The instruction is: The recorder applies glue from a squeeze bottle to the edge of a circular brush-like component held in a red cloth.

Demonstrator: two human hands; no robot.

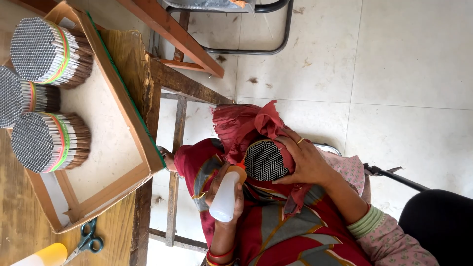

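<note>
My right hand (308, 160) grips a round bundle of thin tubes (266, 161) wrapped in red cloth (246, 125), fingers curled over its rim. My left hand (227, 194) is clenched around a white squeeze bottle (225, 199), its orange nozzle (238, 171) touching the bundle's honeycomb face just beside my right fingertips.

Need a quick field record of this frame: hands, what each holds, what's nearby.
view: head camera, picture turned sideways
right hand: holds round bundle of thin tubes wrapped in red cloth, open ends showing
left hand: grips white plastic squeeze bottle, nozzle at the bundle's face
wooden table: shallow cardboard tray with three banded tube bundles
beside tray: teal-handled scissors, yellow bottle
</note>
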